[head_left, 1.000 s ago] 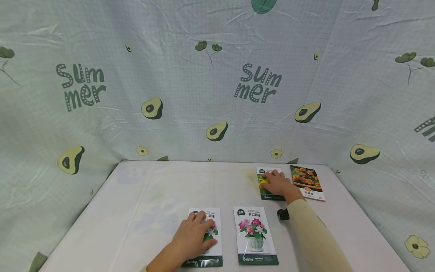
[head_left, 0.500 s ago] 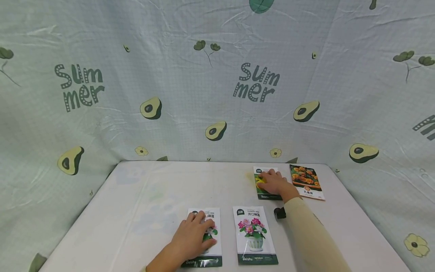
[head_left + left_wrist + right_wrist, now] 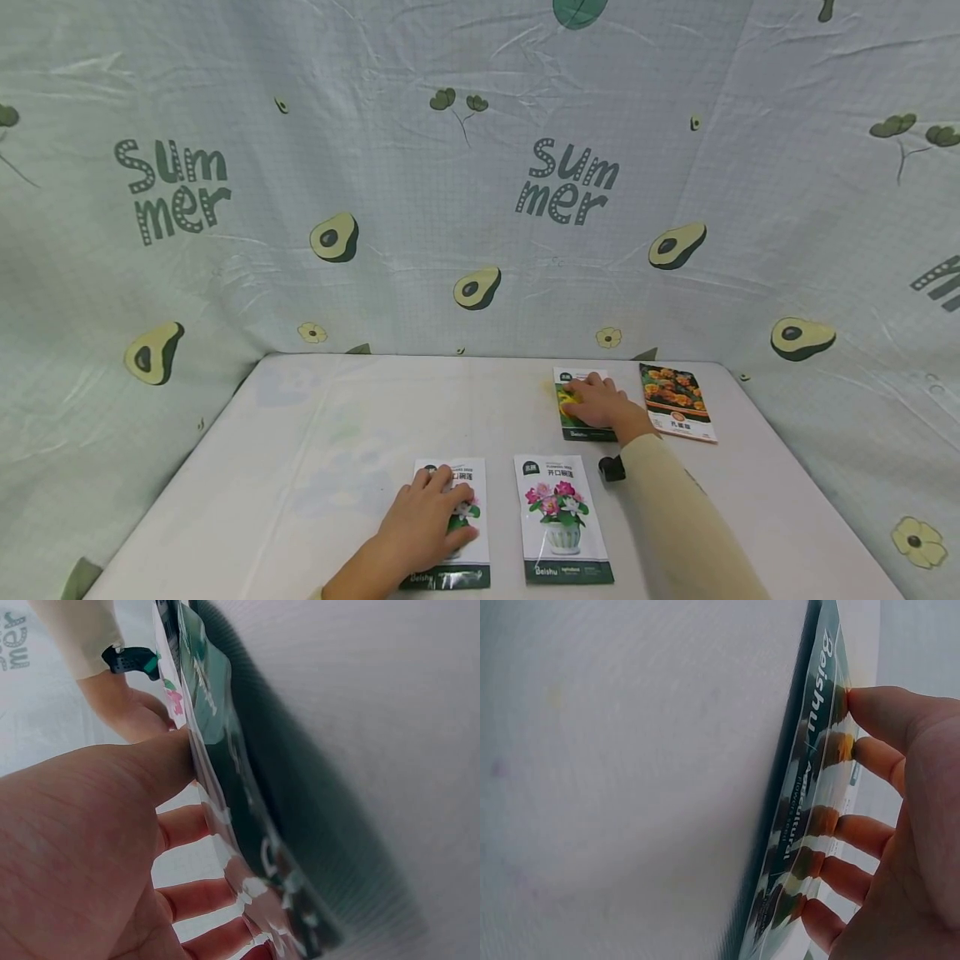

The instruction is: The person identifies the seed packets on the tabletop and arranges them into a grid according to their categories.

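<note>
My left hand rests its spread fingertips on a seed packet with a flower picture and a dark green bottom band, near the table's front. In the left wrist view its thumb and fingers touch the packet's glossy face. My right hand lies on a yellow-flowered seed packet at the back right, covering much of its picture. The right wrist view has all its fingertips touching that packet's face, which lies flat on the table.
A pink-flower seed packet lies to the right of my left hand. Beside my right hand is an orange marigold packet. The white table meets a hanging avocado-print cloth at its back edge.
My right hand has slid the yellow-flowered packet a little to the left, widening the gap to the marigold packet. The left hand stays where it was.
</note>
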Demonstrator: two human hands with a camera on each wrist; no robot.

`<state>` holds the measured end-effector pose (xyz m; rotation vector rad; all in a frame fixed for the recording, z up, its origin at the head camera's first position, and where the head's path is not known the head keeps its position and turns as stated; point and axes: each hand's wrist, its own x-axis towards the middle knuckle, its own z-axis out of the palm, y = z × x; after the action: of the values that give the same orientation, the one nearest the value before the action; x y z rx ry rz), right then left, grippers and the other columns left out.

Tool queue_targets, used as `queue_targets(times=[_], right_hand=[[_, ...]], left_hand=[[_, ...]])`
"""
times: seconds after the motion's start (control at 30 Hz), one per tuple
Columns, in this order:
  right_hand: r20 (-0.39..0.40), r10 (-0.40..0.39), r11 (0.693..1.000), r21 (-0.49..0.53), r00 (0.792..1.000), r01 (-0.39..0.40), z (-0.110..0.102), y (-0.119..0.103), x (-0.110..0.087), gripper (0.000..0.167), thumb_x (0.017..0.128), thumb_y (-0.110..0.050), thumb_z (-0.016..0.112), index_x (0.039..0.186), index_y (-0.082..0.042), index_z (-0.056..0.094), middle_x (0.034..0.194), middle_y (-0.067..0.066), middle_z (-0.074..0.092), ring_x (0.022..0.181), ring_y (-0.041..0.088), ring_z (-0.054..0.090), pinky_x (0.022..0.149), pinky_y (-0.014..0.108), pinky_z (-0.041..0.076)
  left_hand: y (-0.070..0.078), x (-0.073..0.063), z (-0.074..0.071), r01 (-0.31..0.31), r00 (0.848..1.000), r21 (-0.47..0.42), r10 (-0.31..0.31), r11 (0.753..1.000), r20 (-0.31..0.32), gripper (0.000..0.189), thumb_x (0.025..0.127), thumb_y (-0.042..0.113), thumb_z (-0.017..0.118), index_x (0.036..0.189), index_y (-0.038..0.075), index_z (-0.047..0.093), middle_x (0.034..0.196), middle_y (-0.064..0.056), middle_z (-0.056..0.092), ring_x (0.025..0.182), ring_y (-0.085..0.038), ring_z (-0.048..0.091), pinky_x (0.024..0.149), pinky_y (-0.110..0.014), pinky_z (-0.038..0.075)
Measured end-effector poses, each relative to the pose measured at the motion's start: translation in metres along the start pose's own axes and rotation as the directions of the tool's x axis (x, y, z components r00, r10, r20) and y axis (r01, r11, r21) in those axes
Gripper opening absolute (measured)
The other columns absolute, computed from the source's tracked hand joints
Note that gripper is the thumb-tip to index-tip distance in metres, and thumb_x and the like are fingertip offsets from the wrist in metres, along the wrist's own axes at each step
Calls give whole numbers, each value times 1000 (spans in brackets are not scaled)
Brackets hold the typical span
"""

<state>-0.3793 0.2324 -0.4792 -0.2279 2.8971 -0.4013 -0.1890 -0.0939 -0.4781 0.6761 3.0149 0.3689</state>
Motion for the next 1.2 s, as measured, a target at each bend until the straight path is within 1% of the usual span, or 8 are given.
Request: queue_targets(times=[0.27,0.4,0.73,1.2], right_hand=[[20,14,1000,11,1000,-15,-1,-6,1,56,102,-46,57,152,-22,48,156,19,37,136,42,37,112,69,31],[26,22,1000,13,999,-22,-1,-11,1,57,102,-47,57,152,-23,48,156,19,37,136,41,36,112,69,31],[16,18,1000,0,1000,-18,1,-19,2,54,102,-45,58,151,-23,50,155,19,39,136,42,36,113,69,29],[25,5,1000,1,1000,-5,0,-31,1,54,103,-44,57,152,-23,50,156,19,38,138,42,36,114,69,28]], left_hand=[[-1,0,2,-14,1000,-21,14,1000,-10,45,88,53,75,123,26,67,126,-5,56,110,-30,51,83,-50,49],[-2,1,5,-16,1000,-19,16,1000,-20,43,88,52,75,122,27,68,125,-4,56,108,-28,51,82,-49,49],[-2,2,4,-9,1000,-19,9,1000,-3,44,88,54,74,123,28,67,125,-5,56,108,-29,50,82,-49,49],[-2,1,4,-5,1000,-8,5,1000,-1,45,88,54,75,124,27,67,126,-4,56,108,-29,51,81,-49,49]])
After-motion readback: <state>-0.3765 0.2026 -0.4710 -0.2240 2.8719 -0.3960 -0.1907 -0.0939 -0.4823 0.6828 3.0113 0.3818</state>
